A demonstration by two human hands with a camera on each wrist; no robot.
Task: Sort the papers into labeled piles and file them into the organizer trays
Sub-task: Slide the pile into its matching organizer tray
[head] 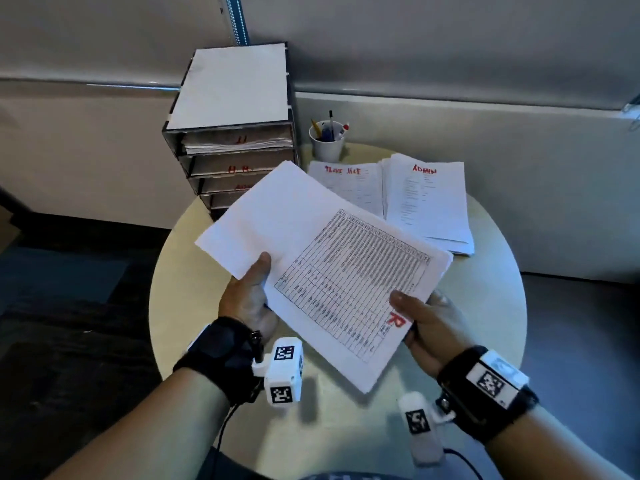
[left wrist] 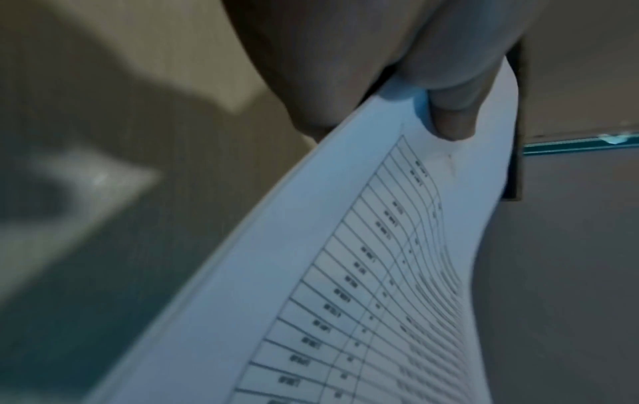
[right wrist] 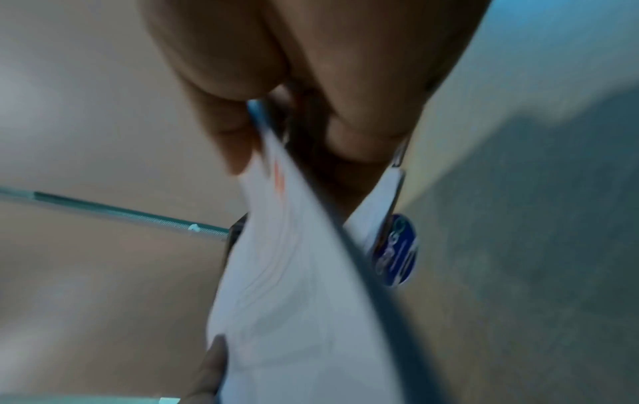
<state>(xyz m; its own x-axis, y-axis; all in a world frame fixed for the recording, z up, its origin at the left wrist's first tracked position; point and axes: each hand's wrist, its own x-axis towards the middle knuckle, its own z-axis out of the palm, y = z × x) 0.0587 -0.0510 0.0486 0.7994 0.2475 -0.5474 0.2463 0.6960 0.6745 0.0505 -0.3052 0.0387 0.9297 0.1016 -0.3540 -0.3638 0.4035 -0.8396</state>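
Both hands hold one stack of papers [head: 322, 271] in the air above the round table [head: 194, 271], a short way in front of the organizer [head: 228, 133]. The stack is carried by two opposite edges, probably so that the loose sheets stay squared and do not sag or fan out before filing. The left hand [head: 249, 299] grasps the left edge, thumb pressed on the top sheet and fingers underneath; the left wrist view confirms the thumb clamping the paper near its corner. The right hand [head: 426, 327] grasps the near right corner, thumb on top just beside a red letter R written on the printed table, fingers curled below. The stack is turned diagonally, far corner toward the organizer trays, which suggests it is being aligned for insertion. Red marks show on the papers in the trays; the matching tray cannot be identified. Two sorted piles remain on the table at the right: one headed ADMIN [head: 429, 202] and one with a blurred red heading [head: 346, 185], touching side by side. A cup of pens [head: 327, 140] stands between the organizer and these piles. Both forearms reach forward with wrists level.
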